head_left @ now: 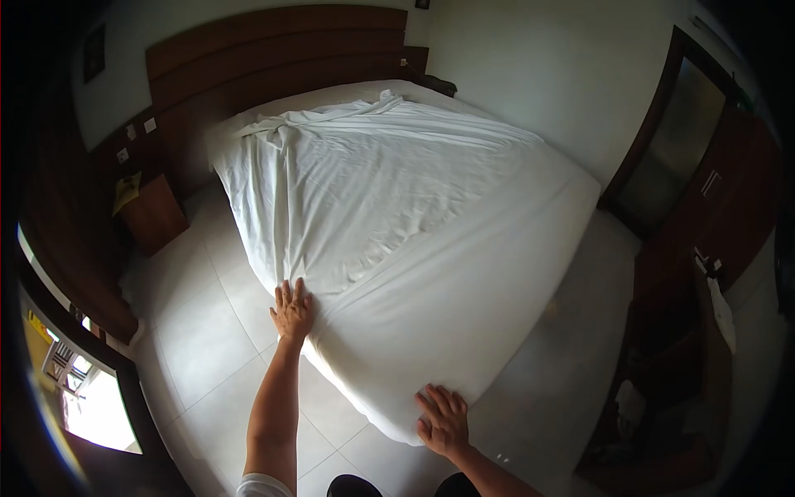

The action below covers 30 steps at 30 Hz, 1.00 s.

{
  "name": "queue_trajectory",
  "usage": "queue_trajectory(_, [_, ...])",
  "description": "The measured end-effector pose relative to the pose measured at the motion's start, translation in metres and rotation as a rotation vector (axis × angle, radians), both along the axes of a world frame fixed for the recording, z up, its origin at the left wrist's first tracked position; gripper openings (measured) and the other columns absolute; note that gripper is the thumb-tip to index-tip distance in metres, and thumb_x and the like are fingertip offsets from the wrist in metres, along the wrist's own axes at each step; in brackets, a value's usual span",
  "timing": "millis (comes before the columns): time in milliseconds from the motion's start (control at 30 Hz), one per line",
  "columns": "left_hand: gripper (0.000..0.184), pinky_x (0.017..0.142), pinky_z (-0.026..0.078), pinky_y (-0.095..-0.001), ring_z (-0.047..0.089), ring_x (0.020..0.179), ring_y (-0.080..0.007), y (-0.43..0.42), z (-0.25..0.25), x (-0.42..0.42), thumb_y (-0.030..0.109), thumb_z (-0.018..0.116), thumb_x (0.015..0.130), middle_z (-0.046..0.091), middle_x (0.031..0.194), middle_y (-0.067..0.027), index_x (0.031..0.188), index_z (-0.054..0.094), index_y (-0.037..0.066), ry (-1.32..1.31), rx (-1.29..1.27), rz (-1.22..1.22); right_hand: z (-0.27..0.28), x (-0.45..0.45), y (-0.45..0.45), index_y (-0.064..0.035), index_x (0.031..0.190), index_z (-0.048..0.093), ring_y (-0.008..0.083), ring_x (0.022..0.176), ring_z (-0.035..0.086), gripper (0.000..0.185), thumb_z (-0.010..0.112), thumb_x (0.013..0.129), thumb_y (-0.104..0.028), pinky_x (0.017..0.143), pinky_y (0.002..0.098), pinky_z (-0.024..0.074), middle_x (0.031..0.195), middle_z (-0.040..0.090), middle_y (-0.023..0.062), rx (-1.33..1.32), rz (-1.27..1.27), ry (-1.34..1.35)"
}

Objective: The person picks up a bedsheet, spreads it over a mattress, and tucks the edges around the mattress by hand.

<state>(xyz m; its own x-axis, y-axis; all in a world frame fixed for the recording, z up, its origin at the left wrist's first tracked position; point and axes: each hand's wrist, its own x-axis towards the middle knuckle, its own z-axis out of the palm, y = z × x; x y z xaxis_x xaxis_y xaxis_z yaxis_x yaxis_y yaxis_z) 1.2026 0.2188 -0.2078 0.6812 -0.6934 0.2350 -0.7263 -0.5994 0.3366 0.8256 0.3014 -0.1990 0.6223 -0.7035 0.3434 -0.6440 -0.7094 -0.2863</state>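
white fabric fills the middle of our view, a bed sheet (414, 190) drawn over the bed and bunched in folds toward the wooden headboard (273, 54). it hides nearly all of what lies beneath, and along the diagonal wrinkles we cannot tell whether there is one layer or two. the corners of the view fall into black, so the dark furniture (662, 406) at the right is hard for us to make out. at the lower left, glare washes out a dark-framed pane (99, 406), and we cannot say whether it is a mirror or a window. two black shapes (354, 486) at the bottom edge are cut off, as are both arms, the left at a pale sleeve (265, 486).

we see the left hand (291, 311) palm down on the sheet's left edge, its fingers spread apart, with the fabric beneath them and vertical folds running up just beyond the tips. the right hand (443, 421) rests at the near corner, fingers apart and slightly bent; the sheet lies under them and stretches away smoothly. its palm is hidden from us.
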Motion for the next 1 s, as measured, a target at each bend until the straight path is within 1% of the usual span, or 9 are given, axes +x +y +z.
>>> queue_trajectory(33, [0.048, 0.099, 0.033, -0.0490, 0.036, 0.126, -0.0311, 0.001, 0.015, 0.007, 0.034, 0.040, 0.090, 0.035, 0.140, -0.0135, 0.135, 0.037, 0.016, 0.167, 0.039, -0.008, 0.004, 0.001, -0.002, -0.0164, 0.122, 0.050, 0.0265, 0.120, 0.039, 0.048, 0.056, 0.076, -0.028, 0.099, 0.0463, 0.0276, 0.129, 0.044, 0.0090, 0.021, -0.001, 0.015])
queue_trajectory(200, [0.041, 0.088, 0.043, -0.0405, 0.050, 0.108, -0.0357, 0.085, -0.037, 0.015, 0.021, 0.051, 0.084, 0.049, 0.120, -0.0182, 0.123, 0.045, 0.009, 0.193, -0.177, -0.038, 0.026, 0.008, -0.003, -0.0148, 0.122, 0.048, 0.0263, 0.122, 0.038, 0.048, 0.059, 0.076, -0.024, 0.099, 0.0468, 0.0281, 0.129, 0.043, 0.0098, 0.091, 0.008, 0.092])
queue_trajectory(333, [0.038, 0.087, 0.045, -0.0450, 0.054, 0.104, -0.0363, 0.289, -0.082, -0.034, 0.034, 0.051, 0.081, 0.059, 0.109, -0.0186, 0.114, 0.055, 0.016, 0.657, 0.515, 0.045, 0.063, 0.016, -0.005, -0.0123, 0.121, 0.047, 0.0259, 0.120, 0.040, 0.047, 0.060, 0.076, -0.023, 0.098, 0.0448, 0.0333, 0.126, 0.044, 0.0103, 0.145, 0.040, 0.207])
queue_trajectory(433, [0.041, 0.084, 0.045, -0.0439, 0.058, 0.098, -0.0318, 0.492, -0.103, -0.075, 0.039, 0.044, 0.085, 0.062, 0.103, -0.0160, 0.095, 0.065, 0.005, 0.788, 1.074, -0.493, 0.094, 0.011, 0.004, -0.0096, 0.118, 0.049, 0.0304, 0.112, 0.047, 0.043, 0.059, 0.078, -0.022, 0.089, 0.0428, 0.0431, 0.121, 0.047, 0.0133, 0.514, 0.002, 0.375])
queue_trajectory(500, [0.037, 0.080, 0.046, -0.0395, 0.060, 0.093, -0.0273, 0.559, 0.007, -0.090, 0.033, 0.043, 0.088, 0.064, 0.099, -0.0151, 0.094, 0.065, 0.003, 1.119, 1.273, -0.311, 0.088, -0.009, 0.023, -0.0081, 0.114, 0.050, 0.0322, 0.103, 0.053, 0.038, 0.056, 0.081, -0.026, 0.085, 0.0432, 0.0460, 0.113, 0.051, 0.0161, 0.635, 0.008, 0.395])
queue_trajectory(600, [0.035, 0.077, 0.047, -0.0381, 0.060, 0.091, -0.0256, 0.623, 0.110, -0.057, 0.032, 0.045, 0.088, 0.064, 0.097, -0.0128, 0.096, 0.064, 0.004, 1.247, 1.148, 0.120, 0.083, -0.053, 0.065, -0.0089, 0.110, 0.056, 0.0327, 0.105, 0.053, 0.040, 0.054, 0.078, -0.033, 0.090, 0.0421, 0.0431, 0.110, 0.058, 0.0178, 0.967, -0.056, 0.618])
queue_trajectory(733, [0.032, 0.074, 0.048, -0.0364, 0.061, 0.089, -0.0235, 0.665, 0.187, -0.018, 0.030, 0.047, 0.087, 0.064, 0.094, -0.0097, 0.099, 0.063, 0.006, 1.327, 0.921, 0.516, 0.095, -0.071, 0.097, -0.0083, 0.106, 0.059, 0.0335, 0.102, 0.056, 0.039, 0.055, 0.076, -0.034, 0.089, 0.0416, 0.0436, 0.107, 0.060, 0.0175, 1.107, 0.067, 0.851])
queue_trajectory(933, [0.029, 0.069, 0.050, -0.0337, 0.062, 0.085, -0.0202, 0.638, 0.188, 0.014, 0.028, 0.049, 0.087, 0.065, 0.090, -0.0050, 0.103, 0.062, 0.008, 1.376, 0.670, 0.642, 0.080, 0.009, 0.060, -0.0077, 0.098, 0.063, 0.0326, 0.095, 0.060, 0.036, 0.056, 0.075, -0.035, 0.084, 0.0400, 0.0461, 0.099, 0.064, 0.0146, 1.186, 0.044, 0.605])
queue_trajectory(1000, [0.028, 0.068, 0.050, -0.0328, 0.062, 0.084, -0.0192, 0.592, 0.168, 0.047, 0.028, 0.050, 0.087, 0.065, 0.089, -0.0034, 0.104, 0.062, 0.009, 1.295, 0.601, 0.526, 0.117, 0.069, 0.029, -0.0108, 0.097, 0.064, 0.0333, 0.094, 0.060, 0.029, 0.055, 0.076, -0.029, 0.085, 0.0397, 0.0467, 0.102, 0.063, 0.0139, 0.967, 0.082, 0.644])
